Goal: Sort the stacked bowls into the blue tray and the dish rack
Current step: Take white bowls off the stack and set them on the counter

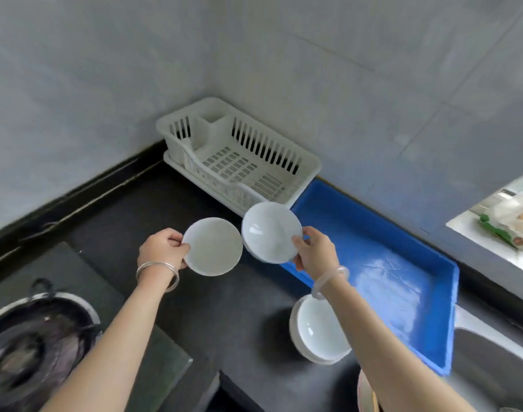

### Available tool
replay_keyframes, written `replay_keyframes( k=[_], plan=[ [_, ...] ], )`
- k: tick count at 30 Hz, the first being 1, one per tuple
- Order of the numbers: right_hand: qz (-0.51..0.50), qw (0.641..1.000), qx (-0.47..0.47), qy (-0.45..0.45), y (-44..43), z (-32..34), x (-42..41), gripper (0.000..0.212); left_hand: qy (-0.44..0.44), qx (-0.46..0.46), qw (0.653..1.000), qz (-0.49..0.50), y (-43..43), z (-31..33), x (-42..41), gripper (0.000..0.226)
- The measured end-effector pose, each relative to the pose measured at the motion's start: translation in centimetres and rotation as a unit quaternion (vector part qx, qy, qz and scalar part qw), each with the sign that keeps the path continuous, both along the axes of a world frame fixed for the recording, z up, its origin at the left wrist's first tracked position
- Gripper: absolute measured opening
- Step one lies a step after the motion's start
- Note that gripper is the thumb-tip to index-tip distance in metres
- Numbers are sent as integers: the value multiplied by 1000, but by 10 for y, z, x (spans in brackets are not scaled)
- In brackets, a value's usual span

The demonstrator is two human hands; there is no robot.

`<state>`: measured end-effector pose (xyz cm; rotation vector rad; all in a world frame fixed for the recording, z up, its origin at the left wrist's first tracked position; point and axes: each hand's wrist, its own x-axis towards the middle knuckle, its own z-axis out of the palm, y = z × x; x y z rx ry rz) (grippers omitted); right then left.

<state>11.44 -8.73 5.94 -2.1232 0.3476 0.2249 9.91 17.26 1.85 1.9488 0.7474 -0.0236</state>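
Observation:
My left hand grips a white bowl by its left rim, above the dark counter. My right hand holds a second white bowl by its right rim, tilted, over the near left corner of the blue tray. The two bowls almost touch. A stack of white bowls stands on the counter below my right forearm, which hides part of it. The white dish rack sits in the back corner, left of the tray, with nothing in it.
A dark wok rests on a stove at the lower left. A sink edge lies right of the tray. A window sill with packaged food is at the far right. Tiled walls meet behind the rack.

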Motion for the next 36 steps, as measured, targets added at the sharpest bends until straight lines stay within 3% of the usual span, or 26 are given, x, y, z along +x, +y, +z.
replay_keyframes(
  k=[13,31,36],
  plan=[
    [36,993,24,110,158,-91,102,22,16,-91,965,246,117,-60,32,15],
    [-14,973,124,196,246,-127,146,36,-3,-172,910,378,157,-83,55,14],
    [-52,935,236,258,240,-127,140,43,-45,-271,885,375,151,-85,52,27]
  ],
)
